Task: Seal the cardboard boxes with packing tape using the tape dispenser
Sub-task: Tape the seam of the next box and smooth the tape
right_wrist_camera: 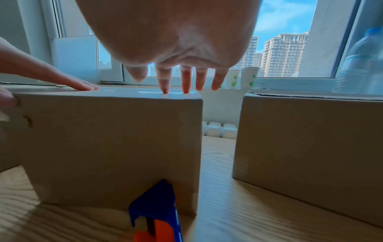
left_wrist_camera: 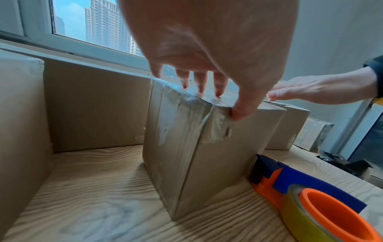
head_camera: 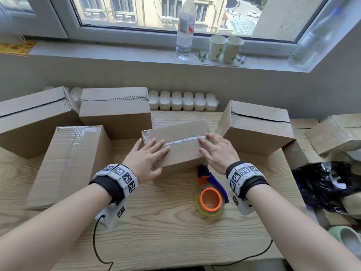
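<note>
Both hands, left hand (head_camera: 145, 155) and right hand (head_camera: 217, 151), press spread fingers on the taped box (head_camera: 181, 145) (dispenser (head_camera: 210, 189) idle); uneven pressure risks trapped wrinkles along the seam.

Left hand (head_camera: 146, 156) flat, fingers straight, thumb apparently hooked down. Right hand (head_camera: 217, 150) flat, fingers (right_wrist_camera: 185, 82) spread, tips pressing; both forearms extended.
</note>
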Available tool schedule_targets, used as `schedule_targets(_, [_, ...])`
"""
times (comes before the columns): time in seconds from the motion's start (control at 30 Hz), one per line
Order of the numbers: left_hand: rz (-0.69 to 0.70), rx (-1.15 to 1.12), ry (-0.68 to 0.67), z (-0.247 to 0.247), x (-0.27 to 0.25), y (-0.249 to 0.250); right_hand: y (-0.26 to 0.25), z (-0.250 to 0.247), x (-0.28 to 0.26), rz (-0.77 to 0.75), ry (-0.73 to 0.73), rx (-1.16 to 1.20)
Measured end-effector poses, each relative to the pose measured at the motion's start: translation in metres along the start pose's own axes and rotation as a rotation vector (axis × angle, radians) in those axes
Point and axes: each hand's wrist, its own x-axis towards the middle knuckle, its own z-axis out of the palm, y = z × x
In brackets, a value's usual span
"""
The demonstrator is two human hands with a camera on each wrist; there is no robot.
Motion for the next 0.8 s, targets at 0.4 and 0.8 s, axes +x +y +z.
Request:
schedule_targets(0.4, [0.052,0.019,-0.001,-0.011,0.039,0.029,0.035,0.009,-0.043,-0.004,0.163,-0.026])
schedule_targets(0.8, [0.104,-0.156,0.042,0.002,0.06,0.075,0.042,-0.004,-0.03,0.003,0.048,0.003])
